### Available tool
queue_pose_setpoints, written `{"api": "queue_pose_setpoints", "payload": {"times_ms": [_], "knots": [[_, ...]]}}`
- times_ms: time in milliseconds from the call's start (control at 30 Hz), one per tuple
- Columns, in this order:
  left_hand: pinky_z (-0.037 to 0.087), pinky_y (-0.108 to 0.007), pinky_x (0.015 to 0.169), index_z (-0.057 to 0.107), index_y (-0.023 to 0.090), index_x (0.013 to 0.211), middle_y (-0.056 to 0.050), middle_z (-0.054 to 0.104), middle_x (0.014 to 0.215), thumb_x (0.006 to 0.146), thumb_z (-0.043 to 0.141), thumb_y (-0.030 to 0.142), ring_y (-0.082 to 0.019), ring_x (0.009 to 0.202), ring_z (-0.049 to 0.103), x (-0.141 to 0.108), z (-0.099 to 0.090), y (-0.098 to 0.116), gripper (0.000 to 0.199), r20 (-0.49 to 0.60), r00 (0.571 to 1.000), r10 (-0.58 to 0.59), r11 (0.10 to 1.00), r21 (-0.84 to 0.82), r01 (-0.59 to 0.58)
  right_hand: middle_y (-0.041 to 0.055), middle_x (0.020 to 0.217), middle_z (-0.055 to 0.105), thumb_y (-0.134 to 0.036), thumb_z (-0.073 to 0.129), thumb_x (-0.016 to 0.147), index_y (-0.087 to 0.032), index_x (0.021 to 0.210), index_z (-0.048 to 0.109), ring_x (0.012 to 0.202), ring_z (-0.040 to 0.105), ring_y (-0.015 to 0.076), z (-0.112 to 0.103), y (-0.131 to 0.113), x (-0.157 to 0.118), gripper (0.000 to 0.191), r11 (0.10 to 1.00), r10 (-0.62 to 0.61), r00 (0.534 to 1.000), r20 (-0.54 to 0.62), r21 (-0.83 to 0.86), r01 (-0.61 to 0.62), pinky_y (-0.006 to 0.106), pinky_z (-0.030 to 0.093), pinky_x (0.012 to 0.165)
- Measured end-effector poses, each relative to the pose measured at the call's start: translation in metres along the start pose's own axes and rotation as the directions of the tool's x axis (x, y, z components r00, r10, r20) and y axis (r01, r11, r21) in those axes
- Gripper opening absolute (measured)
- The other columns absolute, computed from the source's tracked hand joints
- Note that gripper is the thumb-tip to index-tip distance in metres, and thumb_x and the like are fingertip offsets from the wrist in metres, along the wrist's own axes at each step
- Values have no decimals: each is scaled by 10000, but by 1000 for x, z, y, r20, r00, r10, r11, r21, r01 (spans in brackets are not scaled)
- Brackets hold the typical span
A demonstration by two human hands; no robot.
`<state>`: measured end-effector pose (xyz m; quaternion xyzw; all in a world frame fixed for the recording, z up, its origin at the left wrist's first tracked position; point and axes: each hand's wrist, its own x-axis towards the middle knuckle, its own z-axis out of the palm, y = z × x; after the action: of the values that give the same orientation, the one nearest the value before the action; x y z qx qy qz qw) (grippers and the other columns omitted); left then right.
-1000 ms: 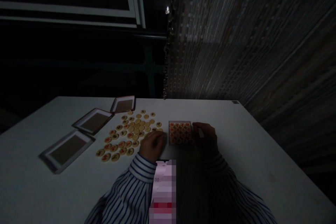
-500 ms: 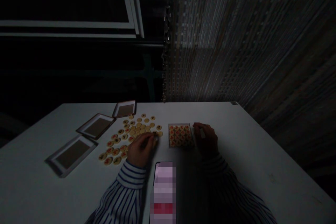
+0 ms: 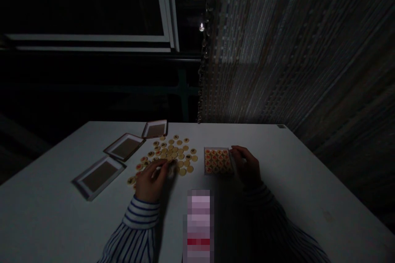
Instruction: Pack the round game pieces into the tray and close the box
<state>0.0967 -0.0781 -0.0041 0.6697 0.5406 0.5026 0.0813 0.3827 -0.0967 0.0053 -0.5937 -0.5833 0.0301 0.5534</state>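
Round wooden Chinese chess pieces (image 3: 174,150) lie spread over the left middle of the white table, some with red or black characters and others plain side up. My left hand (image 3: 150,183) is over their near edge, thumb and fingers pinched on a dark, blurred chess piece (image 3: 171,166). To the right, a small open box (image 3: 205,161) holds rows of red-marked pieces (image 3: 218,160). My right hand (image 3: 247,169) rests beside it, its fingers closed at the box's right rim; their grip is partly in shadow.
Three shallow open trays or lids, a near one (image 3: 99,176), a middle one (image 3: 125,147) and a far one (image 3: 155,129), lie left of the pieces. A phone-like object (image 3: 198,226), its screen pixelated, lies before me. A bead curtain (image 3: 247,70) hangs behind the white table (image 3: 296,197).
My left hand has moved left, away from the box and toward the near side of the loose pieces. My right hand stays by the box's right rim. The view has shifted slightly.
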Motion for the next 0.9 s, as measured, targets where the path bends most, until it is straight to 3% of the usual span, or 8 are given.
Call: {"api": "queue_pose_setpoints", "payload": {"times_ms": [167, 300, 400, 600, 733, 800, 900], "knots": [[491, -338, 771, 625, 207, 840, -33, 672, 848, 768, 506, 349, -189, 802, 617, -11, -13, -9, 199, -16, 999, 49, 997, 65, -48, 57, 794, 663, -311, 483, 793, -173, 860, 612, 688, 620, 163, 1, -8, 0, 200, 1000, -17, 997, 73, -12, 18, 271, 515, 604], [469, -352, 793, 615, 197, 868, -51, 665, 855, 774, 505, 303, -193, 816, 607, -23, -19, -17, 179, -30, 987, 160, 979, 130, -155, 68, 835, 661, -312, 487, 797, -172, 884, 603, 718, 623, 168, 1, -12, -4, 201, 999, -35, 989, 141, 31, 31, 271, 519, 600], [464, -348, 801, 612, 189, 901, -63, 667, 884, 768, 521, 268, -192, 834, 608, -31, -20, -24, 179, -47, 972, 228, 965, 143, -220, 76, 884, 656, -307, 478, 808, -172, 915, 597, 768, 620, 175, 1, -12, -7, 210, 998, -58, 977, 203, 31, 53, 282, 522, 630], [476, -345, 765, 600, 192, 900, -62, 666, 871, 777, 510, 232, -186, 821, 607, -49, -18, -40, 158, -49, 967, 250, 956, 169, -238, 84, 924, 653, -291, 493, 800, -178, 945, 596, 821, 617, 186, 5, -7, -13, 210, 981, -186, 940, 287, 3, 194, 317, 525, 687], [483, -343, 742, 593, 174, 906, -72, 662, 876, 769, 524, 201, -182, 805, 609, -57, -14, -47, 155, -42, 950, 309, 944, 135, -301, 84, 911, 658, -280, 475, 808, -182, 970, 598, 801, 625, 187, 8, -2, -18, 225, 969, -191, 916, 353, -81, 233, 322, 527, 680], [485, -343, 736, 586, 176, 928, -70, 659, 878, 762, 533, 190, -181, 806, 607, -59, -13, -48, 175, -41, 943, 330, 938, 126, -323, 82, 896, 664, -281, 457, 815, -187, 953, 612, 774, 630, 190, 9, -1, -20, 228, 944, -214, 892, 399, -152, 294, 322, 527, 658], [484, -346, 739, 583, 184, 940, -66, 656, 889, 761, 531, 190, -180, 818, 602, -60, -12, -48, 187, -34, 939, 343, 933, 127, -336, 88, 858, 673, -269, 413, 835, -190, 911, 636, 747, 628, 198, 10, -2, -23, 249, 846, -344, 803, 486, -211, 490, 330, 519, 637]]}}
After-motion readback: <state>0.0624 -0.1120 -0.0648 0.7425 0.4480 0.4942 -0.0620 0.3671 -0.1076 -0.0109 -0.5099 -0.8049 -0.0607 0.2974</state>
